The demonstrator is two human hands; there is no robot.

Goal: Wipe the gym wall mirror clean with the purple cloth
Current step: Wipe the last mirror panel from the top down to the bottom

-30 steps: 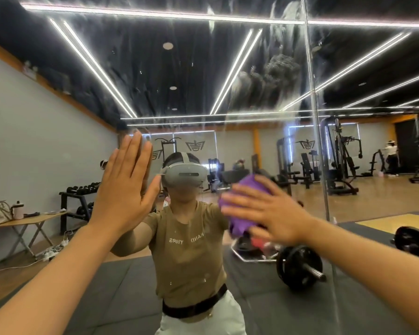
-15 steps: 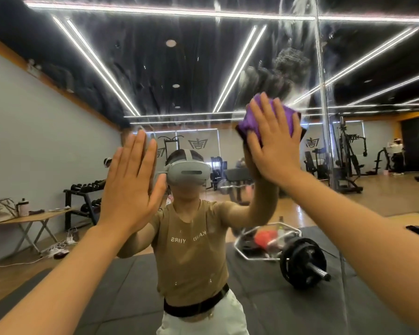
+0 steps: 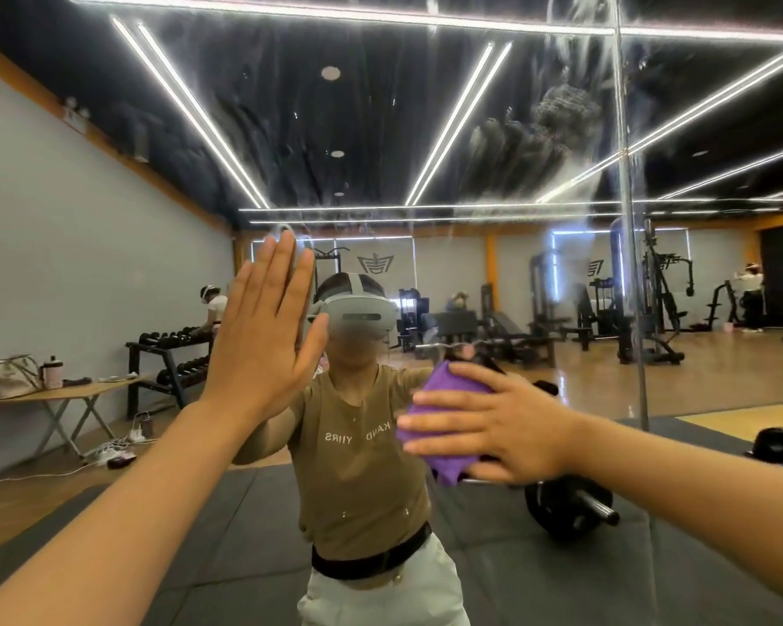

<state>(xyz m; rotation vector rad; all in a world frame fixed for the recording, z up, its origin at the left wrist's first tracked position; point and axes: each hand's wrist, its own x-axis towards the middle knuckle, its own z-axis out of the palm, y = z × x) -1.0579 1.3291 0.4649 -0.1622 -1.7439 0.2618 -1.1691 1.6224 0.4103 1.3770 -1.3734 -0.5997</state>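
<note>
The wall mirror fills the view and shows a person in a tan shirt with a headset. White smears and streaks cover its upper right part. My left hand lies flat on the glass, fingers straight and pointing up. My right hand presses the purple cloth against the mirror at chest height, fingers spread and pointing left. The cloth sticks out above and below my palm.
A vertical seam between mirror panels runs down right of the cloth. The reflection shows a folding table with a bag at left, a dumbbell rack, a barbell plate on dark mats, and gym machines behind.
My right hand has swept the cloth from high near the smears down and left to chest height, turning the fingers sideways. My left hand has stayed flat on the glass.
</note>
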